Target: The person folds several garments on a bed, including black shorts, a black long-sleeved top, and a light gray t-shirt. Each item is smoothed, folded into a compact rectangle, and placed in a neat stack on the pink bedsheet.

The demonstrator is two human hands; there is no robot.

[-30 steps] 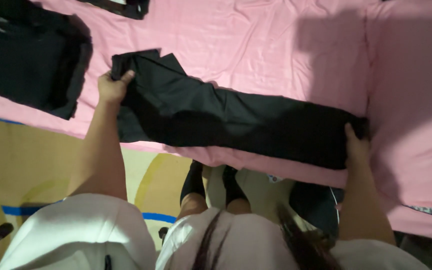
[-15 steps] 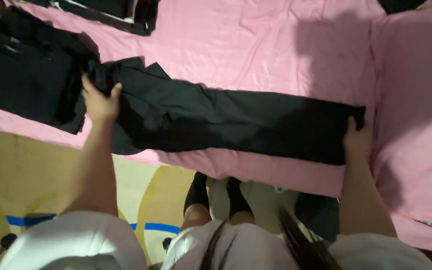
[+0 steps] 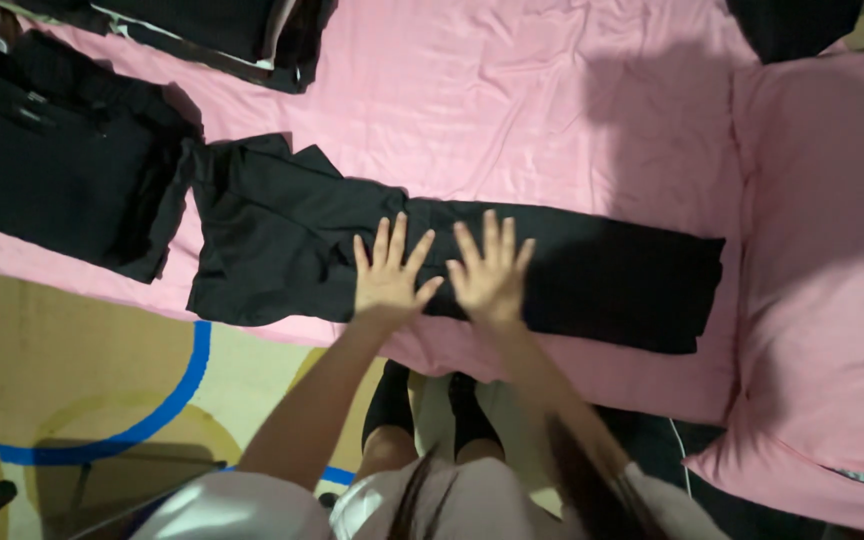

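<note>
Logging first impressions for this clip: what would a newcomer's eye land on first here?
Two bare hands, the left hand and right hand, pressed flat with fingers spread, side by side on the middle of long black trousers laid across a pink sheet. To the left lies a folded stack of black clothes.

Left hand [image 3: 388, 275], right hand [image 3: 490, 272]: bare, no rings, no watch, no gloves. Forearms bare to above elbow. White short-sleeved top [image 3: 252, 508], near edge of view. Black socks [image 3: 389, 398] on both feet. Dark hair strands [image 3: 592, 490] hanging near right.
</note>
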